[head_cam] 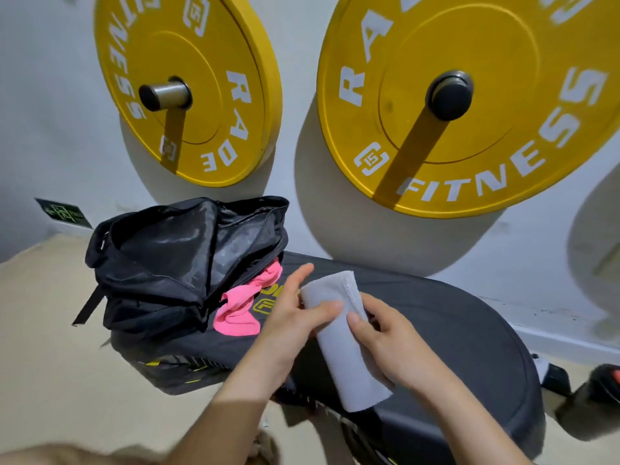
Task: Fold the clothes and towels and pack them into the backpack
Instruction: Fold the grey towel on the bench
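**Senior:** Started with the bench?

**Inspector:** Started there. Found black weight bench pad (453, 323) carrying black backpack (161, 263) at its left end, with main compartment gaping upward. Noted pink garment (241, 313) bunched against the backpack's right side, touching it, not yet packed.

**Senior:** And the towel?

**Inspector:** Logged folded white towel (342, 350) held over the pad, just right of the pink garment, outside the backpack. Could not tell whether its lower end touched the pad. Judged it light, soft and limp, likely to unfold if lifted by one corner. Judged it best pinched across all folded layers near mid-length.

**Senior:** Recorded the hands?

**Inspector:** Recorded left hand (285, 320) grasping the towel's upper part, thumb laid across the front, index finger stretched up along the edge. Recorded right hand (392, 347) pinching the towel's right edge, thumb on top, fingers underneath. Noted both forearms angled in from below, converging over the pad.
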